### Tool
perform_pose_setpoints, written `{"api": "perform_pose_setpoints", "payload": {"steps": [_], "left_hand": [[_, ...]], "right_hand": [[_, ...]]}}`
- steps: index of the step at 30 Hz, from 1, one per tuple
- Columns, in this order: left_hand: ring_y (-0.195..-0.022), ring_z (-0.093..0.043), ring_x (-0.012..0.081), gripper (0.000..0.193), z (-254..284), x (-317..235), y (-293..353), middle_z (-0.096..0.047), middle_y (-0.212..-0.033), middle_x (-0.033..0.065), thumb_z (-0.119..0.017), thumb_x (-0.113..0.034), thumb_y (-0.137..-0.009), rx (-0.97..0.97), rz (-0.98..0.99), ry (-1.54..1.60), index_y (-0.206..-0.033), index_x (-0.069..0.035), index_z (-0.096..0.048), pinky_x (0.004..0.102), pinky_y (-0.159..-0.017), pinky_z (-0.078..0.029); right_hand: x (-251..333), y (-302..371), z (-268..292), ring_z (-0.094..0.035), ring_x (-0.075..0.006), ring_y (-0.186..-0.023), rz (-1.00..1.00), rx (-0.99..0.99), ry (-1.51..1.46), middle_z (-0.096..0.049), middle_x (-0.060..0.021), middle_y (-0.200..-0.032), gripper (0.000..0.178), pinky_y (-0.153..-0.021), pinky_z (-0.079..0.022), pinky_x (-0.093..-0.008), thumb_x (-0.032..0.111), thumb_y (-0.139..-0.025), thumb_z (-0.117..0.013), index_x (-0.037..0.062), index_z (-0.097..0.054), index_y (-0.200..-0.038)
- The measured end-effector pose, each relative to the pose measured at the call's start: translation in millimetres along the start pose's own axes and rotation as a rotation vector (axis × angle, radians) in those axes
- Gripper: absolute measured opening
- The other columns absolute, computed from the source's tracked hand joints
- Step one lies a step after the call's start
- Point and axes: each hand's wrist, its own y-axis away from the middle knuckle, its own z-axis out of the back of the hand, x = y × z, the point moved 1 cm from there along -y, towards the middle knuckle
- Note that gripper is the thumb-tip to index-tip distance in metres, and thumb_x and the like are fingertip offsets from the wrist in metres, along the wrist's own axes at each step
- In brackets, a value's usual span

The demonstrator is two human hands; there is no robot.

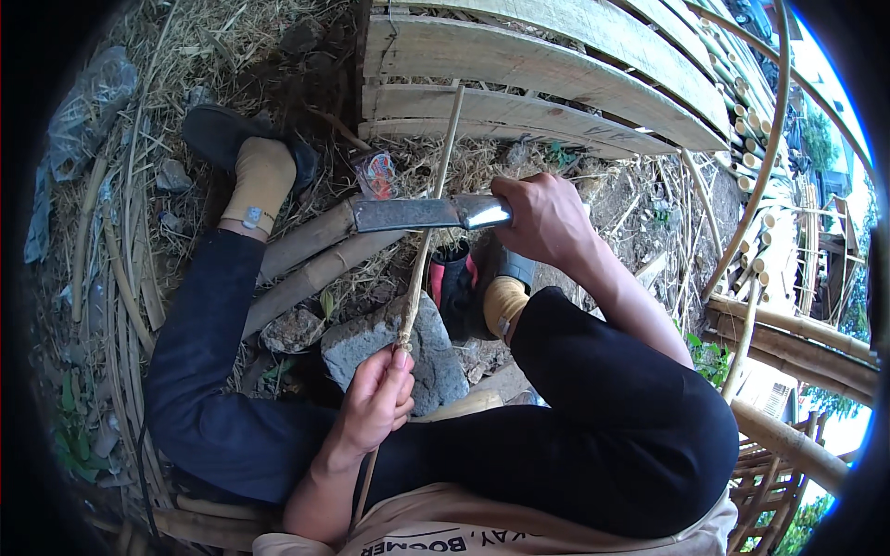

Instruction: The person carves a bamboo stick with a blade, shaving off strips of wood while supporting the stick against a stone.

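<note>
Likely a shaving step

From my remote feed, the left hand [377, 398] grips the thin stick [422, 264], which extends forward from it; the right hand [545, 215], ahead and rightward, clasps the knife [413, 215] crossing above the stick. I'd say the next stroke needs a steady left hold

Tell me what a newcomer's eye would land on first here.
Probably the broad metal blade at the centre, held in the right hand and crossing a thin stick gripped lower down by the left hand. Next might come the pale slatted wooden panel at the top and the stacked bamboo poles at the upper right.
</note>
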Motion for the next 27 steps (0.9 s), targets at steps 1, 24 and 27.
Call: {"api": "perform_pose_setpoints", "payload": {"steps": [1,24,27], "left_hand": [[-0.044,-0.021,0.0003,0.028,0,-1,0,-0.029,-0.061,-0.0076,-0.043,-0.038,-0.110,-0.002,0.001,-0.001,-0.096,-0.014,-0.045,0.0199,-0.038,-0.017],[-0.041,-0.022,0.0007,0.030,-3,2,-7,-0.030,-0.059,-0.0078,-0.040,-0.036,-0.111,-0.052,-0.048,-0.063,-0.091,-0.015,-0.043,0.0210,-0.037,-0.017],[-0.041,-0.022,0.0005,0.030,-2,2,-6,-0.029,-0.059,-0.0080,-0.040,-0.037,-0.111,-0.024,-0.016,-0.027,-0.090,-0.015,-0.042,0.0210,-0.037,-0.017]], "right_hand": [[1,0,1,-0.069,-0.0361,-0.067,0.005,0.009,0.012,-0.067,-0.0145,-0.067,0.015,-0.063,-0.055,-0.0473,0.018,-0.072,-0.069,0.0080,-0.066,-0.083],[-12,-7,-22,-0.070,-0.0397,-0.068,-0.059,-0.088,0.022,-0.068,-0.0212,-0.069,0.015,-0.066,-0.058,-0.0483,0.014,-0.069,-0.068,0.0057,-0.071,-0.081],[-39,-16,-19,-0.071,-0.0389,-0.071,-0.212,-0.169,0.043,-0.069,-0.0221,-0.073,0.019,-0.070,-0.058,-0.0482,0.012,-0.072,-0.066,0.0062,-0.074,-0.088]]}}
